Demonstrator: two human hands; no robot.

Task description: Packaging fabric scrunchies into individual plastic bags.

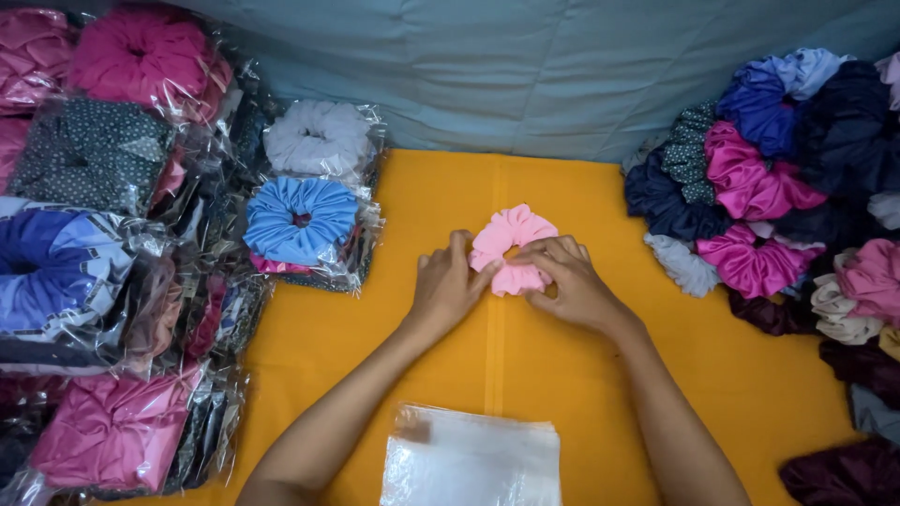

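A light pink scrunchie (511, 239) lies on the orange cloth (422, 197) in the middle of the view. My left hand (448, 286) pinches its left edge with thumb and fingers. My right hand (567, 281) grips its lower right side, fingers curled over the fabric. Both hands rest on the cloth. Near the bottom edge, between my forearms, lies a stack of clear plastic bags (472, 459).
Bagged scrunchies are piled at the left, with a blue one (300, 220) and a white one (319, 139) nearest. A heap of loose scrunchies (778, 187) in pink, navy, white and maroon fills the right side. A grey-blue quilted cloth (525, 66) lies beyond.
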